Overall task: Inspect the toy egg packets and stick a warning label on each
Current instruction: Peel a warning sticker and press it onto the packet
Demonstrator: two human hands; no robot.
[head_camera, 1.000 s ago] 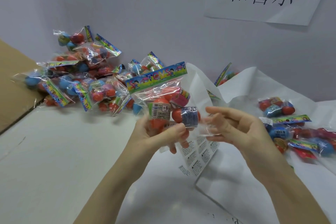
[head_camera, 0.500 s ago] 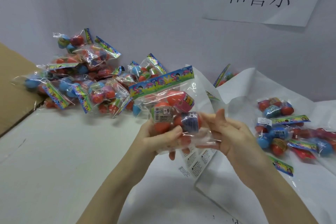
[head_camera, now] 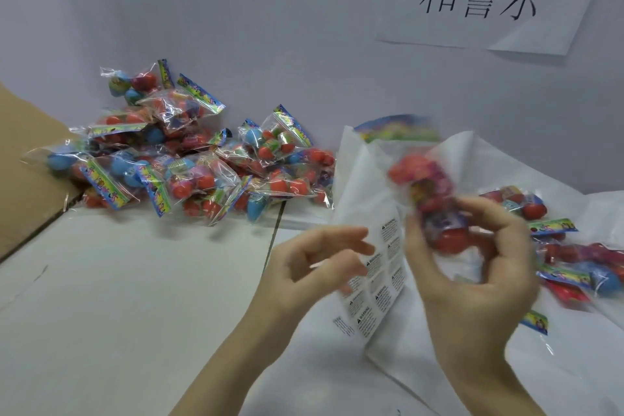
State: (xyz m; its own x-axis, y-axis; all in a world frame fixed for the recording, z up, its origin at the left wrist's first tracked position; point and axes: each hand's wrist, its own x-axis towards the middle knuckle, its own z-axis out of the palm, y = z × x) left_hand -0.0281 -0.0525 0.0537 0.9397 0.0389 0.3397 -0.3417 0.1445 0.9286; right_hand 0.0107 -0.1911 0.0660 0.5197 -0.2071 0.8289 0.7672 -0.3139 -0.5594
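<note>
The right hand (head_camera: 472,263) grips 1 packet (head_camera: 435,199), blurred, raised above the label sheet (head_camera: 381,280). The left hand (head_camera: 314,263) holds nothing, fingers loosely curled, just left of the sheet. Judged step: set the packet down to the right. Carry it low and release it flat on the right-hand packets (head_camera: 574,257). Bare desk (head_camera: 118,297) lies left of the left hand; the unlabelled heap (head_camera: 189,162) sits beyond it.

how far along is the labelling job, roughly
Probably early. A few packets lie at the right on white paper, possibly finished, though blur hides any labels. The right hand holds one packet; the left hand is free beside the label sheet. The larger pile at the left looks still to do.
</note>
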